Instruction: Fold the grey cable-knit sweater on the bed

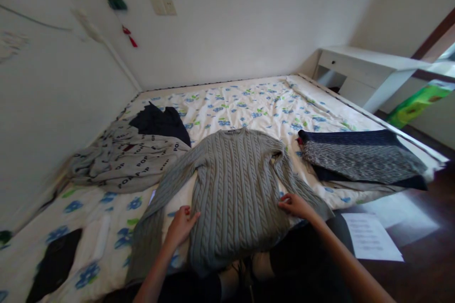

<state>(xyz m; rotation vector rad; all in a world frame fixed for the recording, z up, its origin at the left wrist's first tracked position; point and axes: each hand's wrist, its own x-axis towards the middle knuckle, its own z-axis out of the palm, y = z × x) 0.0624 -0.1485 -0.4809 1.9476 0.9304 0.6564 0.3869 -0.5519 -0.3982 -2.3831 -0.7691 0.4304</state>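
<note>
Sweater of grey-green cable knit (236, 184) lies spread before us on white bedsheet with blue flowers (227, 104), both long sleeves out, body unfolded. Our left hand (181, 225), fingers loosely curled, is at its left edge, and our right hand (296, 206) bends its fingers at the right edge; we cannot tell whether either grips. We judge the work part done: right of the sweater, navy and speckled-grey knitwear (359, 158) lies flat and folded, while left of it, light-grey black-lettered cloth (142, 165) and a black garment (163, 123) lie rumpled.
</note>
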